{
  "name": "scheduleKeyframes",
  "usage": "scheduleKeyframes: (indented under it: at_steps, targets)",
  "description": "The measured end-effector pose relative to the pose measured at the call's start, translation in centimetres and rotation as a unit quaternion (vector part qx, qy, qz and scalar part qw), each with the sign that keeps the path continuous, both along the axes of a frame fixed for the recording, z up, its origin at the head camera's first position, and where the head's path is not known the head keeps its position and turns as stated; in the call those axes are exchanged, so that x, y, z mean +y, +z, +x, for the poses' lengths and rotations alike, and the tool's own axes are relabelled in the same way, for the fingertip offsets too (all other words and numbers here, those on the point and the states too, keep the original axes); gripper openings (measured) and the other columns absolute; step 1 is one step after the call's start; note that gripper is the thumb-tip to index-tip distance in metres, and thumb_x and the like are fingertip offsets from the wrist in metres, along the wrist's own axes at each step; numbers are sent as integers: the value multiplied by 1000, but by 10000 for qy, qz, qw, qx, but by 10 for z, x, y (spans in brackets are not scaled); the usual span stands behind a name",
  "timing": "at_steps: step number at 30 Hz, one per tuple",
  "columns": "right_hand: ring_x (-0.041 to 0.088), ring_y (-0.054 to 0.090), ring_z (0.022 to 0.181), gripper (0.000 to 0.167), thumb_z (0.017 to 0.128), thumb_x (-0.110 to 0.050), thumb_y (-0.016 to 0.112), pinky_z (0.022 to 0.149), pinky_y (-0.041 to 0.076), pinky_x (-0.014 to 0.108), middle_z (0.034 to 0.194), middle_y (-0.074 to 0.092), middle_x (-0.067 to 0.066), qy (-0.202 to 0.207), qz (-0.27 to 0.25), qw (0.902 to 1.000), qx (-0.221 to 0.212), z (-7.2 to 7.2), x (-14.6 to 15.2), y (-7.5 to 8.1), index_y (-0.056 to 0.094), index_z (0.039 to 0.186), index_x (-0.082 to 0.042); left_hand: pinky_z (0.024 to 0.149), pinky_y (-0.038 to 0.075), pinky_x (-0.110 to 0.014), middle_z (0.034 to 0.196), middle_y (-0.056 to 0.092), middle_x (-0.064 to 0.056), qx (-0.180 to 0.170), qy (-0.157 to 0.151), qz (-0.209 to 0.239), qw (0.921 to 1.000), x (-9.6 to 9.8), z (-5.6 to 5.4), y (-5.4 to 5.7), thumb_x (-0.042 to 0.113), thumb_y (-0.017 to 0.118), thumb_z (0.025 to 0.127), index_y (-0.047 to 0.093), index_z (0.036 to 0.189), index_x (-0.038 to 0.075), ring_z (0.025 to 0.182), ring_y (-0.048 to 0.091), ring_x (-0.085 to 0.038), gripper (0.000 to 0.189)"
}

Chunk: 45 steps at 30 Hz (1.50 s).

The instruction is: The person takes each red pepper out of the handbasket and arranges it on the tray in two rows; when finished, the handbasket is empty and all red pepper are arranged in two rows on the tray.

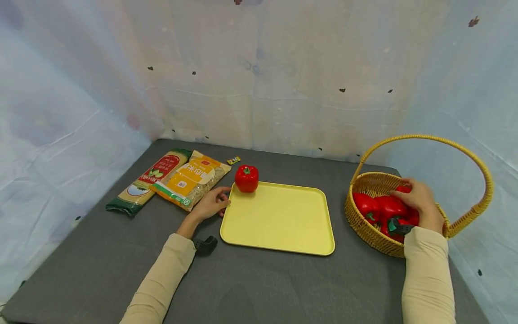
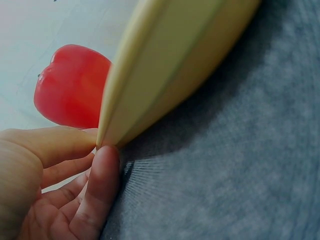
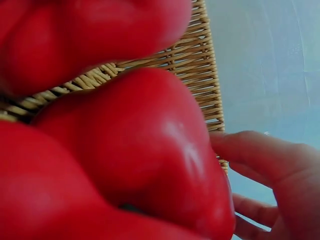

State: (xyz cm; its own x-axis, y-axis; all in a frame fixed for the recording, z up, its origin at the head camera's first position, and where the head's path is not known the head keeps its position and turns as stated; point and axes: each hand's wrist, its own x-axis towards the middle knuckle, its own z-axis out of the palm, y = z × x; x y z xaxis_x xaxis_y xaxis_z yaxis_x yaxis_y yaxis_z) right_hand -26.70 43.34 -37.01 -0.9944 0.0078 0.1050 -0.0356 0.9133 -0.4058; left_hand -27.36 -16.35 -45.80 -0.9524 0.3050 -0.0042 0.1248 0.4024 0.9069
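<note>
My left hand point(image 1: 211, 203) pinches the left rim of a yellow tray point(image 1: 279, 218), thumb and fingertips meeting at its edge in the left wrist view. A red bell pepper point(image 1: 247, 179) stands upright at the tray's far left corner. On the right, a wicker basket point(image 1: 366, 231) with a tall arched handle holds several red bell peppers. My right hand point(image 1: 421, 200) reaches inside and grips one red bell pepper point(image 3: 145, 135) near the basket's far wall. In the right wrist view its fingers lie along that pepper's side, partly hidden behind it.
Left of the tray, an orange-and-clear bag of grain point(image 1: 192, 180) overlaps a green-and-red food packet point(image 1: 149, 180). A tiny yellow packet point(image 1: 233, 160) lies behind them. The dark grey table point(image 1: 259, 283) ends at a pale hanging sheet point(image 1: 283, 90).
</note>
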Motion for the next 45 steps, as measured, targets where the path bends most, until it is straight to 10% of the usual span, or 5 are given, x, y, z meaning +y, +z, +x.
scheduleKeyframes:
  at_steps: [21, 38, 45]
  targets:
    - [54, 38, 101, 57, 92, -27, 55, 85, 35, 62, 114, 39, 43, 22, 161, 9997, -173, 2, -1, 3, 38, 126, 15, 55, 54, -33, 90, 54, -14, 40, 1, -28, 10000, 0, -1, -2, 9, 60, 91, 44, 134, 1, 61, 57, -20, 47]
    - [58, 33, 104, 58, 96, -20, 48, 83, 32, 65, 117, 32, 46, 278, -654, 9929, 952, 3, -5, 9, 28, 133, 21, 55, 54, -32, 91, 54, -14, 19, 38, 24, 10000, 0, -1, -2, 8, 59, 91, 43, 134, 1, 62, 57, -20, 47]
    - [51, 36, 111, 59, 97, -22, 45, 80, 39, 25, 126, 37, 43, 340, -1402, 9814, 1264, 8, -12, 23, 27, 137, 17, 54, 54, -31, 91, 53, -15, 7, -20, 65, 10000, 0, 0, -1, 8, 59, 91, 43, 135, -1, 61, 56, -19, 48]
